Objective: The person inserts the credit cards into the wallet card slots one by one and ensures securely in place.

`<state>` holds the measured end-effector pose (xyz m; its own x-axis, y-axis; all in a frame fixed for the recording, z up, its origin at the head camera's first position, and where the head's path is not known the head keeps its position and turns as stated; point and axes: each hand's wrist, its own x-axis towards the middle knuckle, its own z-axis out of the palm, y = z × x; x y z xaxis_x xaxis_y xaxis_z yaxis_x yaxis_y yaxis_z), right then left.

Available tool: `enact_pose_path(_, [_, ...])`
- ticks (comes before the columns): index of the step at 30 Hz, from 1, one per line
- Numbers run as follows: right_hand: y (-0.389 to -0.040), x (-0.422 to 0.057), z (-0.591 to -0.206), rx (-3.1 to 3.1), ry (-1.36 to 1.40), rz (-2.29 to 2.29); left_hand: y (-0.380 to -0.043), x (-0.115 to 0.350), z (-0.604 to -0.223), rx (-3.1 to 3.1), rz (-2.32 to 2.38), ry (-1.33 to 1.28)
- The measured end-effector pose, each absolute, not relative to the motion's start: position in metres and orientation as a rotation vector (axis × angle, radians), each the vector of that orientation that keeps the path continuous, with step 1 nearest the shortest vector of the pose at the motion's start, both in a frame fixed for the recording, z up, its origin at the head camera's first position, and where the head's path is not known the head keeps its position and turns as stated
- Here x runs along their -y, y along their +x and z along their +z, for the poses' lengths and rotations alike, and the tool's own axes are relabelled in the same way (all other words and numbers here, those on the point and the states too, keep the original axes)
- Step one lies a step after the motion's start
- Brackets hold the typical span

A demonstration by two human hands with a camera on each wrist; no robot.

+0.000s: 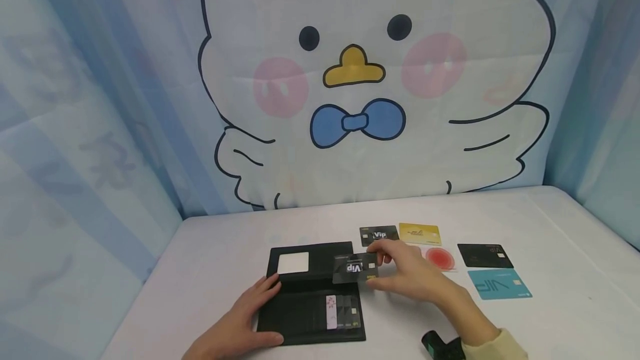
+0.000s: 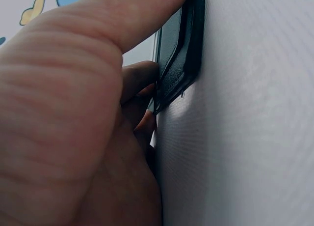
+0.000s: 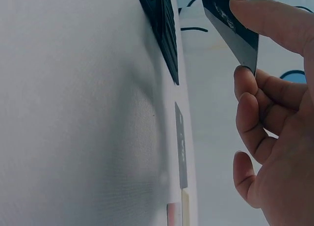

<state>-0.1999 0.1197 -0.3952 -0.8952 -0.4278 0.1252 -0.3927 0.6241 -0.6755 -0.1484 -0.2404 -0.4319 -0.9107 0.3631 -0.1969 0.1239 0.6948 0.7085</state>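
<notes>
- Vip card (image 1: 352, 269), dark grey: raised above the counter (image 1: 565, 326), over the right edge of an open black wallet (image 1: 292, 310).
- Hands: we see the right hand (image 1: 410, 274) pinching this card at its right end, thumb against fingers; the left hand (image 1: 242, 315) spreads wide, thumb and fingers resting along the wallet's left edge.
- Surface: we note white cloth, finely textured in the wrist views, with soft shadows near the hands.
- Wallet lies flat; a white patch (image 1: 293, 263) shows on its upper panel, and a pink-patterned card (image 1: 331, 312) beside dark cards (image 1: 348, 312) in its lower one.
- Right of it we count a second Vip card (image 1: 371, 234), a yellow card (image 1: 419, 233), a red-circled card (image 1: 441, 259), a black card (image 1: 485, 256) and a teal card (image 1: 501, 284).
- Room: behind, we face a backdrop (image 1: 425, 154) printed with a white cartoon bird, pink-cheeked, yellow-beaked, blue bow tie below; pale blue-and-white hangings (image 1: 65, 182) at both sides.
</notes>
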Motion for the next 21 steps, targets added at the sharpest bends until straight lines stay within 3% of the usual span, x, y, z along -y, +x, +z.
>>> enact_pose_path(21, [-0.19, -0.104, -0.404, -2.766, -0.897, -1.061, -0.149, 0.239, -0.431, -2.567, 1.053, 0.359])
